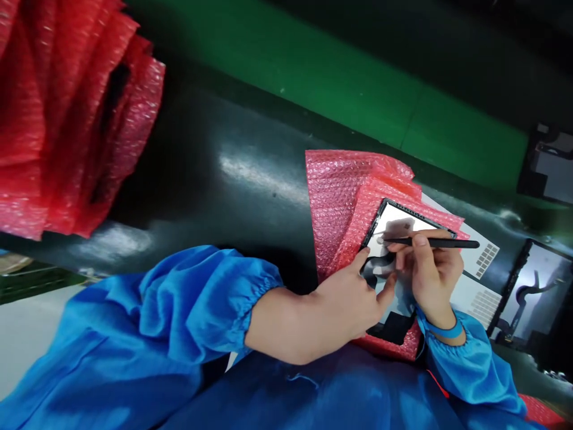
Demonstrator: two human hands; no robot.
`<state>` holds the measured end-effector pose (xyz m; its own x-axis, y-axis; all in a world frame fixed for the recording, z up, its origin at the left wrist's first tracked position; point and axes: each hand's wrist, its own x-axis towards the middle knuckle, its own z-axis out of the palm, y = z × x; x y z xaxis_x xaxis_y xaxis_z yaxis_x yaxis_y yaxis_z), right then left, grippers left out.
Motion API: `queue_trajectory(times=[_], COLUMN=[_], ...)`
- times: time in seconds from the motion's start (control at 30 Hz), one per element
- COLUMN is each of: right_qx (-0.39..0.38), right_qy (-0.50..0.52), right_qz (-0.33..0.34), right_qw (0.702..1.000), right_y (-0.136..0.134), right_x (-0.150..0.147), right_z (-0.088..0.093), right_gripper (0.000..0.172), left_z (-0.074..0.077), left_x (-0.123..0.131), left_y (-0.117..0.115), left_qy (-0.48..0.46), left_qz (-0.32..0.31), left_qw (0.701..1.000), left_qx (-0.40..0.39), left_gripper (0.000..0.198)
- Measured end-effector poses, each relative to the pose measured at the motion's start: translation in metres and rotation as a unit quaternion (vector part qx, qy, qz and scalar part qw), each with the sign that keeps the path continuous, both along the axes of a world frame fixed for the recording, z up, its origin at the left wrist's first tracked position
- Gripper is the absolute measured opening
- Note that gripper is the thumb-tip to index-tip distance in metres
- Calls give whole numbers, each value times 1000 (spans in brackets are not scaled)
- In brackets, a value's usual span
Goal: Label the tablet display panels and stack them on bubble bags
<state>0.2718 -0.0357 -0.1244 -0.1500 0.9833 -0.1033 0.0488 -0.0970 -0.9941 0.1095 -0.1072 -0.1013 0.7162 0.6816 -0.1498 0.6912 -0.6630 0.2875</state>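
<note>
Tweezers (452, 243) pinched in right hand (433, 272); left hand (344, 303) loosely spread, grasping nothing visible; slipping tip could scratch panel (390, 216) or snag cable (381, 261).

Shiny panel (404, 297), slim black tool (453, 243)
Panel's lying flat, kinda silvery, dark-edged, near the bench's (201, 152) front edge; tool's angled across above it.

Pale glare on the dark tabletop (250, 179), upper right corner dim

Bright blue sleeves (179, 316), gathered cuffs (264, 292), blue wristband (447, 332)
</note>
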Motion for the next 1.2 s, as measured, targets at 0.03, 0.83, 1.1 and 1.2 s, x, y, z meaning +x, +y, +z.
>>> queue_trajectory(times=[0.03, 0.83, 1.1, 1.2], right_qx=[-6, -2, -20, 1], right_qy=[-5, -104, -57, -6], right_qz=[12, 61, 48, 37], right_qw=[1000, 993, 997, 999], right_y=[1, -5, 0, 0], right_x=[0, 1, 1, 8], right_z=[0, 1, -5, -2], right_gripper=[21, 14, 18, 14], left_z=[0, 6, 6, 13], left_x=[0, -8, -8, -15], left_y=[0, 18, 26, 27], left_qy=[-6, -32, -51, -95], left_qz=[2, -7, -3, -9], left_qw=[1000, 999, 998, 995], left_qx=[12, -20, -34, -25], left_gripper=[69, 41, 80, 52])
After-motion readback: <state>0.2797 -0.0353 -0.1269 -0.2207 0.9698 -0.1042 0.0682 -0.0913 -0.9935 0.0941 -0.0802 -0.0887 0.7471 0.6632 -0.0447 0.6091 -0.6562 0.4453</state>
